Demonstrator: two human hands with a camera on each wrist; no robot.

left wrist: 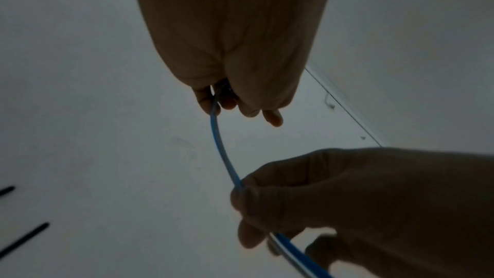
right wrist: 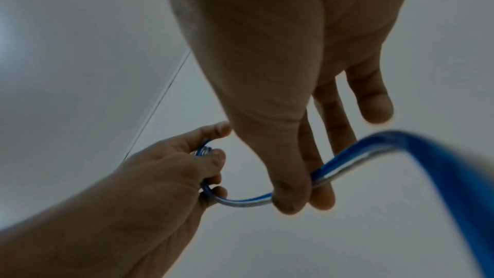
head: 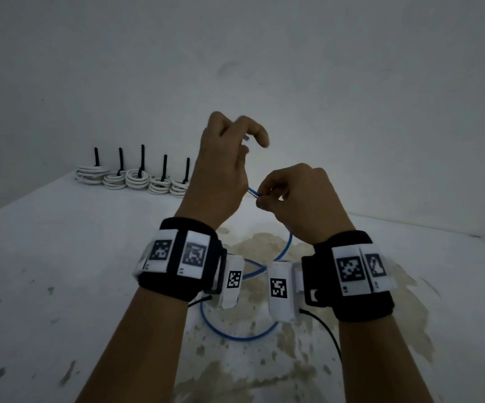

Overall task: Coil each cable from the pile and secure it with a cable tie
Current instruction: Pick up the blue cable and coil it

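A blue cable loops on the stained white table below my wrists and rises to both hands. My left hand is raised, fingers curled round the cable's end, which shows blue near its fingertips. In the left wrist view the cable runs from those fingers down to my right hand. My right hand pinches the cable between thumb and fingers just right of the left hand. In the right wrist view the cable curves from my left hand to the right thumb.
Several coiled white cables, each bound with an upright black tie, stand in a row at the table's far left against the wall. A black wire trails from the right wristband. Brown stains mark the table centre.
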